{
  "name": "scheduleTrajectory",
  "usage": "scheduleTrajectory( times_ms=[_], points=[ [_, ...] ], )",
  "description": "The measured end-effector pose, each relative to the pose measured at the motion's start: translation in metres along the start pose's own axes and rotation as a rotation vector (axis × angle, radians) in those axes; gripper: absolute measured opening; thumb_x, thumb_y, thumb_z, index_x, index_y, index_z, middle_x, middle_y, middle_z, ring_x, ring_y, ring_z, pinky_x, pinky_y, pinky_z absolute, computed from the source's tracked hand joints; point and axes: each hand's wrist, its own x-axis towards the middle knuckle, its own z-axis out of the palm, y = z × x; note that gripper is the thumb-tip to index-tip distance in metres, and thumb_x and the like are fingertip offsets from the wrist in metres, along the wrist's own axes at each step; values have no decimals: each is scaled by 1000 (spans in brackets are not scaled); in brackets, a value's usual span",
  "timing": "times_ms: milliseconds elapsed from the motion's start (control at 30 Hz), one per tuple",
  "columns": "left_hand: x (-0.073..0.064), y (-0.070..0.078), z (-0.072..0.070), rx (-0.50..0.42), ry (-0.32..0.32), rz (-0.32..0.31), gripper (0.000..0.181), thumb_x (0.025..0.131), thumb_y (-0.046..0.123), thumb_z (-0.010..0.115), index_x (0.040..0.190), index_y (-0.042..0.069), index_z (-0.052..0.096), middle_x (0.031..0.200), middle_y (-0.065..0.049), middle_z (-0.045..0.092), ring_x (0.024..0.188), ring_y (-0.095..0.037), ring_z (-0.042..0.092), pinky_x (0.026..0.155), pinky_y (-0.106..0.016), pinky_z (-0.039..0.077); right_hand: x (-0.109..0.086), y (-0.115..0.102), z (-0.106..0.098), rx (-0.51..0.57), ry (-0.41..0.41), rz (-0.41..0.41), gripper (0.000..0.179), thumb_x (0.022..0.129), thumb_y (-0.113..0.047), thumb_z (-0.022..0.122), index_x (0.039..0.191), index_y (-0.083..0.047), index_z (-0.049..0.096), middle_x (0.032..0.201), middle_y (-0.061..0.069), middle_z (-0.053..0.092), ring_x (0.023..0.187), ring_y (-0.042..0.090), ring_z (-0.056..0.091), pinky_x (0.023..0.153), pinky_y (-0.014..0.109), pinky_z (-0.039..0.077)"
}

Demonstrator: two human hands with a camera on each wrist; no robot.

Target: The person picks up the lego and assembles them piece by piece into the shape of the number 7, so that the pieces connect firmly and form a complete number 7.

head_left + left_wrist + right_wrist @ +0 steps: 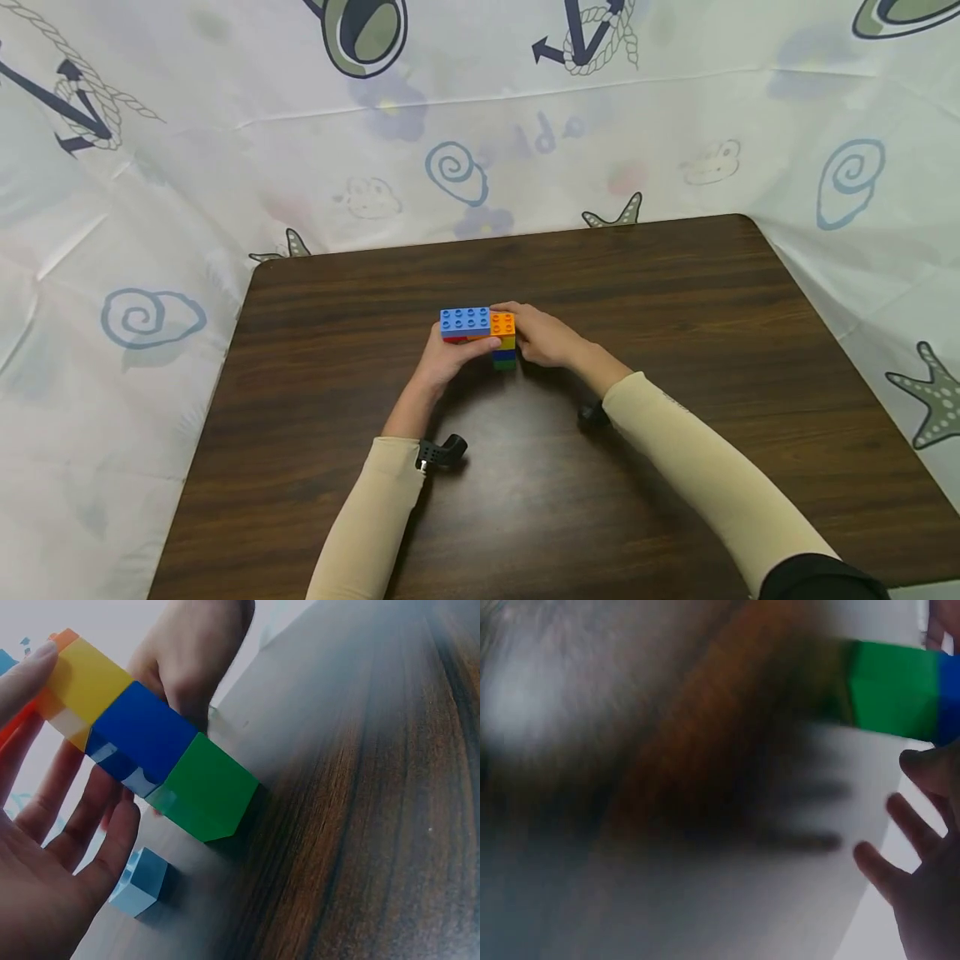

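A stack of toy building bricks (504, 343) runs from green at the foot through blue and yellow to orange. At its top left sits a light blue studded brick (465, 322) with red showing beneath. My left hand (444, 354) holds the upper bricks, thumb in front, fingers behind. From the right, my right hand (546, 335) holds the stack, fingers reaching behind the orange brick; its outer fingers spread in the right wrist view. The green brick (206, 791) is close to the tabletop; I cannot tell whether it touches.
One pale blue brick (140, 881) rests on the table behind the stack, hidden in the head view. The dark wood-grain table (315, 467) extends around both arms. A white printed cloth (525, 158) hangs beyond its far edge.
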Motion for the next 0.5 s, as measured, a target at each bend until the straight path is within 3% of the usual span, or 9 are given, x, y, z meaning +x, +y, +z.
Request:
scheduleTrajectory(
  times_ms=[67,167,333,500],
  points=[
    [3,-7,-2,2,-2,6,37,82,3,78,117,-2,65,104,-4,69,90,-19,61,79,-28,51,3,2,7,7,-2,-36,72,84,12,59,149,-14,42,154,9,35,125,28,46,108,47,35],
    [5,-13,-3,6,-15,46,37,82,7,80,116,1,66,107,-7,69,92,-20,62,82,-29,51,5,6,12,14,6,-90,79,77,16,60,149,-11,42,152,12,38,132,30,42,113,50,27],
    [5,-17,-4,17,-34,87,37,81,14,82,114,5,68,108,-9,70,92,-22,62,82,-31,52,7,10,15,-35,9,-90,63,78,11,58,139,-6,53,145,14,48,135,31,40,114,52,21],
    [5,-18,-4,13,-28,90,39,81,16,82,115,6,67,109,-8,69,93,-22,63,83,-31,52,9,10,15,-53,36,-45,56,84,6,62,138,-9,55,140,10,53,130,28,47,111,47,31]
  ],
)
